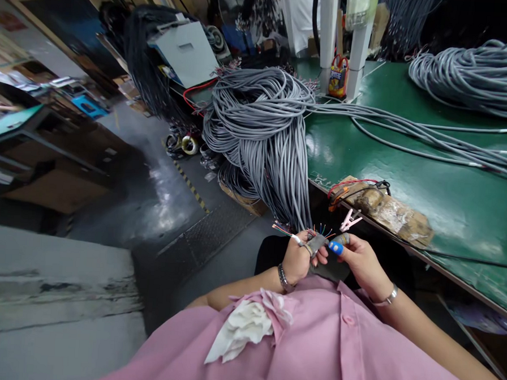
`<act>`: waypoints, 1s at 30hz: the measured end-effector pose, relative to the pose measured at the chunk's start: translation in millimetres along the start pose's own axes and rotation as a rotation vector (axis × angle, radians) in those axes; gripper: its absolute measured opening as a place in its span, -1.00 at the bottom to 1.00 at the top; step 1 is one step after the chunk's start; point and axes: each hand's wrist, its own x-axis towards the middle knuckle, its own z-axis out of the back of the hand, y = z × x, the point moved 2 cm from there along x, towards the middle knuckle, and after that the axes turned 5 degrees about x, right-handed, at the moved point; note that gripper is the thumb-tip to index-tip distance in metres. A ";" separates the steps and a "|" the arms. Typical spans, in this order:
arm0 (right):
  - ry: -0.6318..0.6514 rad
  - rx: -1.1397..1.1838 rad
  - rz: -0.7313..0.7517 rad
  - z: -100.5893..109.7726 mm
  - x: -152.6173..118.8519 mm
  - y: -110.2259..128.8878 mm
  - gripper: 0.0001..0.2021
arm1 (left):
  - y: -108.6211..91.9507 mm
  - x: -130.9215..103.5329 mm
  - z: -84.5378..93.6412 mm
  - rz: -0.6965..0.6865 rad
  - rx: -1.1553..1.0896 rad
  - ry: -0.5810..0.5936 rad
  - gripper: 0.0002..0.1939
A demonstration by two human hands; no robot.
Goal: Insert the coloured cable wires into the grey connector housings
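Note:
My left hand (297,260) is closed around the end of a grey cable, in front of my lap. Thin coloured wires (282,230) stick out to its left past a white sleeve, and more wire ends (324,231) fan out above the fingers. A grey wrap covers a digit of this hand. My right hand (360,261) is close beside it, thumb and forefinger pinched together near the fanned wires. Blue tape (336,247) is on its thumb and a grey wrap on a finger. What lies in that pinch is too small to make out.
A large bundle of grey cables (266,117) hangs over the edge of the green table (412,147). A taped wooden block (392,211) and a pink clip (349,220) are at the near edge. Another cable coil (472,76) lies at the far right.

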 end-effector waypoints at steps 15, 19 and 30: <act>-0.117 0.161 0.171 26.2 29.8 13.6 -0.56 | -29.7 9.8 -22.0 0.176 -0.036 0.288 -0.71; -0.169 0.112 0.178 20.0 31.2 13.0 -0.51 | -26.9 15.9 -27.2 0.196 -0.046 0.270 -0.71; -0.158 0.555 -0.041 4.2 38.3 13.9 -0.47 | -13.6 15.9 -23.1 0.226 -0.045 0.228 -0.67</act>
